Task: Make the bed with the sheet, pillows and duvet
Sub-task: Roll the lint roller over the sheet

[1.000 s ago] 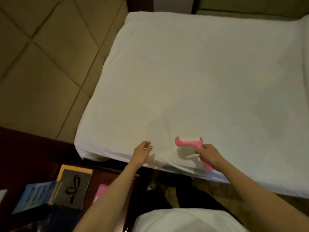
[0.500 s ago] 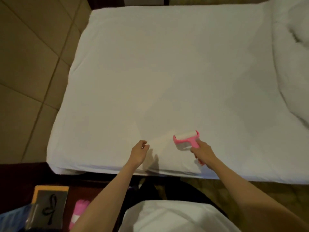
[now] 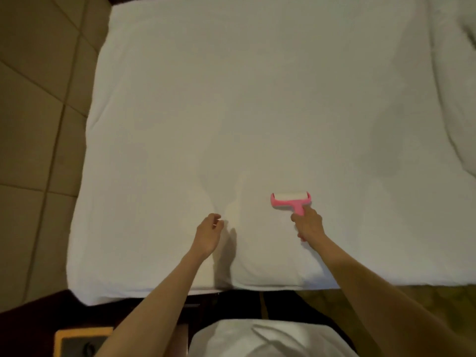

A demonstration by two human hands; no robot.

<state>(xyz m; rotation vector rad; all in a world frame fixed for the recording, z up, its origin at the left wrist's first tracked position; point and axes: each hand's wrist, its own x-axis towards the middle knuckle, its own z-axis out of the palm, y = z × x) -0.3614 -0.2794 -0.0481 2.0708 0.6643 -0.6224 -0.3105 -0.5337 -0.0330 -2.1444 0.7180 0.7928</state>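
The person wears a white top (image 3: 270, 338), which shows as a pale mound of cloth with a soft diagonal fold across it. Left of the top, the left forearm (image 3: 154, 300) is bare all the way to the left grip (image 3: 208, 234). Right of the top, the right forearm (image 3: 373, 292) is likewise bare to the right grip (image 3: 307, 224). The fingernails are too blurred to describe.

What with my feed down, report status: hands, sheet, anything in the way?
Right hand grips pink lint roller on sheet. Left hand empty, loosely curled. Bunched bedding at right edge, clear of roller.
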